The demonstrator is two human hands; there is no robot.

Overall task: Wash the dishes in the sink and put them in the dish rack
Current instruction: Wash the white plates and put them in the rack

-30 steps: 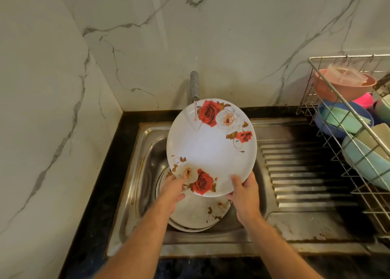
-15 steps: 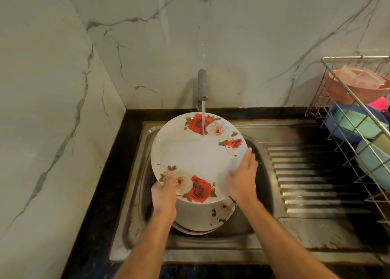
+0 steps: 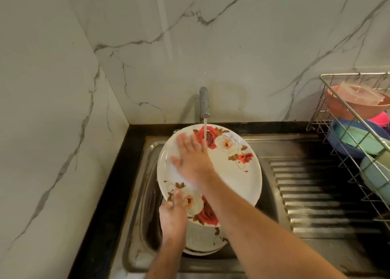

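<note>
The right hand (image 3: pixel 191 158) has slid from the plate's (image 3: pixel 236 177) right edge across its face to the upper left.

A home kitchen; a stainless-steel sink (image 3: pixel 274 194) with ribbed drainboard is set in a black countertop (image 3: pixel 109 194) in a corner of marble-veined wall panels (image 3: pixel 242 46); a tap (image 3: pixel 204 102) runs; a wire dish rack (image 3: pixel 337 101) holds coloured plastic bowls (image 3: pixel 356 139).

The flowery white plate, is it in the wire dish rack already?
No, the flowery white plate sits over the steel sink, gripped by the left hand.
</note>
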